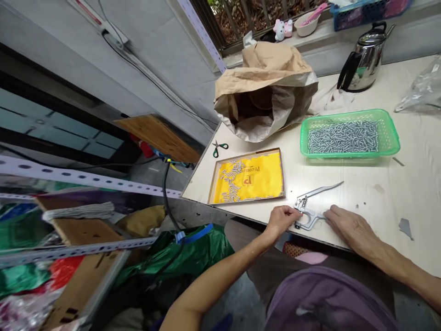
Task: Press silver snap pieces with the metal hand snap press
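A metal plier-like press tool lies near the front edge of the pale table, its long handle pointing up to the right. My left hand is closed in a pinch at the tool's jaw end, on something too small to make out. My right hand lies on the table with its fingers closed round the tool's lower handle. A shallow box lid with a yellow lining holds several small metal pieces to the left. A green plastic basket filled with small metal pins stands further back.
A crumpled brown paper sack stands open at the back. Green-handled scissors lie by the table's left edge. A steel kettle stands at the back right beside a clear plastic bag. Left of the table are metal shelving rails and bags.
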`<state>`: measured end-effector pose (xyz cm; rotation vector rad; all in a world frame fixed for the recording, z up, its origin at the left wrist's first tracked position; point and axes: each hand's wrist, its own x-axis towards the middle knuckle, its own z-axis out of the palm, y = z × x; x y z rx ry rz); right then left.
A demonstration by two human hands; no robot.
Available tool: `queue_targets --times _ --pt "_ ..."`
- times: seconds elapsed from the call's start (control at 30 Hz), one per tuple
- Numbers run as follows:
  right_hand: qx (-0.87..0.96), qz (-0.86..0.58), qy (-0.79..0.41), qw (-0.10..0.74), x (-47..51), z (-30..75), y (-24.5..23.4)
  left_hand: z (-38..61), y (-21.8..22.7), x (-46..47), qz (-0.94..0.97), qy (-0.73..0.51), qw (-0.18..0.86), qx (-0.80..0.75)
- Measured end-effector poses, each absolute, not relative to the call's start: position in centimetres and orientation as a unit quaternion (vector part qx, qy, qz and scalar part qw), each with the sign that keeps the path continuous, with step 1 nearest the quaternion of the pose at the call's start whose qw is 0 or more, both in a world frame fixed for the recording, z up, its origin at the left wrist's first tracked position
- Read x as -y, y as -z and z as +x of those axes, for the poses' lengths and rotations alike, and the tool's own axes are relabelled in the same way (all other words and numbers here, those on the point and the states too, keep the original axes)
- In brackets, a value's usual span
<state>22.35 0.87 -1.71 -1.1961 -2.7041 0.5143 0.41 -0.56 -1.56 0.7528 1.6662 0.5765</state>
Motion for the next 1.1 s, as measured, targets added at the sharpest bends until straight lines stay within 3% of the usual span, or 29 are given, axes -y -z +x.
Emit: queue_targets --times 0.37,0.8,1.1 --pt "0.897 -0.413 -0.156 -0.017 -1.0 22.0 1.5 1.1 0.6 0.8 0.323 -0.164 0.568 -0.739" --pt "0.909 -0.392 -0.081 0.112 -2.5 23.8 4.6 1.1 0.5 0.5 0.287 -0.115 0.602 -0.737" --pt "0.927 -0.365 -0.063 0.057 -6.0 24.5 4.5 1.3 0.4 0.8 0.285 -0.131 0.591 -0.743"
